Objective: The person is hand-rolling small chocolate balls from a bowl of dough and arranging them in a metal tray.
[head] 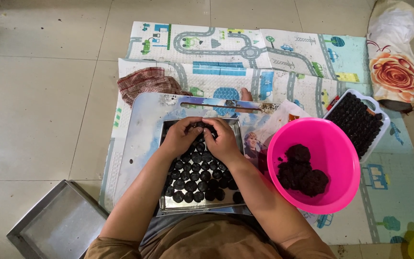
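Fingers of both hands pinch together over a dark ball at the tray's far end, seemingly shaping it, though the grip is partly hidden. Largest first: play mat (283, 57), pink bowl (322, 139) of dark paste, steel tray (238, 129), left hand (180, 136), right hand (224, 141), ball (202, 125). Next move likely calls for seating it beside the rows.
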